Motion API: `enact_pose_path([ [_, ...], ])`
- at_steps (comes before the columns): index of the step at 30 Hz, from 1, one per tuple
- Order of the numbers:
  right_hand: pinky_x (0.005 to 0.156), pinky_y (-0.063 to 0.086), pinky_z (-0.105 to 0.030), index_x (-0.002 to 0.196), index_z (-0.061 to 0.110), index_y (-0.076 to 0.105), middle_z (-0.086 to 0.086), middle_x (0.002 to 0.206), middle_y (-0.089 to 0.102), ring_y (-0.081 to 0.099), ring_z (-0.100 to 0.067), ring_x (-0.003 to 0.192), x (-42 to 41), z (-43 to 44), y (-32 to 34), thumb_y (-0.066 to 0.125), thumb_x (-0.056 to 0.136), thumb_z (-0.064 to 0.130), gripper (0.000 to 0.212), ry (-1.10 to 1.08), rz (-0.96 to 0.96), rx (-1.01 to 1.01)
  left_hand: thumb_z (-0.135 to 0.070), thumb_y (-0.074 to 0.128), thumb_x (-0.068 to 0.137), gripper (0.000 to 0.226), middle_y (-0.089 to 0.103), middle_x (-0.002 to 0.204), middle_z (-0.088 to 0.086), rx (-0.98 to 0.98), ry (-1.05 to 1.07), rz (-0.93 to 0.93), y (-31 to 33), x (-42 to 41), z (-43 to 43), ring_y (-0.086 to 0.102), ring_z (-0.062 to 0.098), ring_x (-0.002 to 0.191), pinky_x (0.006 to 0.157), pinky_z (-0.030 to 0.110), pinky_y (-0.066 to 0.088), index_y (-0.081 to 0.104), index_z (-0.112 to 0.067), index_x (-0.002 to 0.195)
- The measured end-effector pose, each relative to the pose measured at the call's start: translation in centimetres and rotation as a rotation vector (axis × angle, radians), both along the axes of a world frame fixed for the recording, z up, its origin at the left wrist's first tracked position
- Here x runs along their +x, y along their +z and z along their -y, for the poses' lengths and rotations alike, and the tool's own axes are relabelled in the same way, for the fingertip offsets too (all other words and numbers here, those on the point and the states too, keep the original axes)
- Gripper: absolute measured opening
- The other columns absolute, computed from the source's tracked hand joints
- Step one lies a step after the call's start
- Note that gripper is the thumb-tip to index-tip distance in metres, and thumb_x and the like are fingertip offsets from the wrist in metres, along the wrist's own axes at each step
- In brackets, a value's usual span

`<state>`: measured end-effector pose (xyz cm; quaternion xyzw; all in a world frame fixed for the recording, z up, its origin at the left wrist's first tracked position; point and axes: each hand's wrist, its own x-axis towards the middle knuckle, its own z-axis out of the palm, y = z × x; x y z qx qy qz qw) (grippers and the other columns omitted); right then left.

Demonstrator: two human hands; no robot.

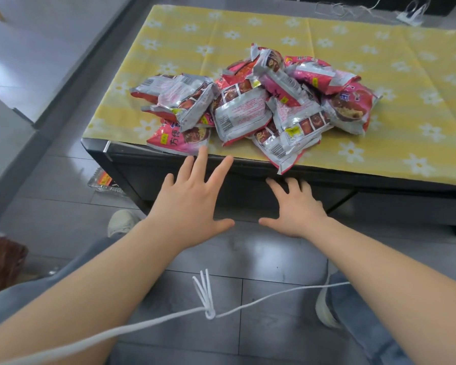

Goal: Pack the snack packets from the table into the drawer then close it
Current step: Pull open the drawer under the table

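Several pink, red and silver snack packets [250,101] lie heaped on a yellow flowered cloth [379,75] that covers a black low table [132,167]. Some packets hang over the near edge. Under that edge is the dark drawer front [248,193], which looks shut. My left hand [192,204] is spread open in front of it, fingertips reaching the table edge just below a pink packet [179,139]. My right hand [298,209] is also open, its fingers against the drawer front. Neither hand holds anything.
A white cord [208,309] with a looped bundle hangs across in front of my arms. My knees and pale shoes [121,222] are on the grey tiled floor. A clear dish with a red pack [106,181] lies on the floor left of the table. A brown object [3,259] is at far left.
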<state>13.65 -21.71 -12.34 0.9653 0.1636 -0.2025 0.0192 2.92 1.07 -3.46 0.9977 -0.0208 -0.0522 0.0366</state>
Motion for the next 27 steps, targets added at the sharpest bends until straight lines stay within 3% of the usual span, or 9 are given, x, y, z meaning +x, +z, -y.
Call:
enact_pose_path([
  [12,0.110,0.027,-0.077,0.158,0.048,0.001,-0.005,0.163,0.019,0.020,-0.038,0.149,-1.1,0.5,1.0,0.054,0.074,0.087,0.106,0.058,-0.011,-0.043,-0.076,0.063,0.082,0.120,-0.014,0.173,0.013,-0.002,0.015,-0.034,-0.2,-0.6,-0.3,0.001,0.038,0.159,0.122,0.062,0.027,-0.019,-0.037,0.160],
  [19,0.110,0.028,-0.071,0.152,0.047,0.024,-0.007,0.147,0.037,0.038,-0.038,0.135,-5.1,0.8,1.6,0.044,0.083,0.085,0.082,0.025,-0.091,-0.019,-0.069,0.060,0.087,0.110,-0.010,0.174,0.013,-0.018,0.023,-0.022,-0.3,-0.6,-0.7,0.005,0.039,0.159,0.121,0.062,0.028,-0.016,-0.038,0.160],
  [23,0.115,0.025,-0.069,0.160,0.049,0.011,-0.005,0.168,0.021,0.026,-0.036,0.151,-7.3,0.9,2.2,0.041,0.089,0.082,0.084,0.100,-0.262,-0.009,-0.065,0.057,0.092,0.102,-0.007,0.174,0.014,-0.023,0.038,-0.018,-0.3,-1.2,-1.2,0.008,0.039,0.159,0.121,0.061,0.030,-0.013,-0.037,0.161],
  [27,0.106,0.029,-0.072,0.157,0.054,-0.006,0.001,0.163,0.032,0.038,-0.035,0.144,-10.0,0.9,2.6,0.048,0.082,0.083,0.097,0.218,-0.388,-0.113,-0.062,0.056,0.093,0.099,-0.006,0.174,0.014,-0.023,0.052,-0.046,-0.3,-2.2,-1.9,0.008,0.038,0.159,0.121,0.060,0.031,-0.012,-0.037,0.162],
])
